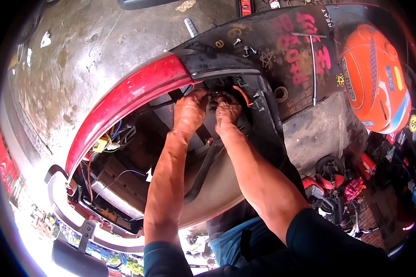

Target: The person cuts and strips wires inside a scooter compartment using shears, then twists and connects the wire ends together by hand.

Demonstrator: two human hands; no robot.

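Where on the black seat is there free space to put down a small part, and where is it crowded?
Bare room lies on the black scooter seat between the loose screws and the long metal T-handle wrench. It is crowded at the opening where the left hand and right hand work among wires.

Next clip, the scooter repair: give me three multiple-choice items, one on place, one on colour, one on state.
1. Where does the helmet sit?
A. Upper right
B. Lower left
C. Between the forearms

2. What colour is the curved body panel left of the hands?
A. Blue
B. Red
C. White

3. How are the two hands placed?
A. Far apart
B. Resting on the helmet
C. Close together inside the opened scooter body

Key: 1 A, the orange helmet is at the picture's upper right. 2 B, the panel is glossy red. 3 C, left hand and right hand meet at the black parts under the seat.
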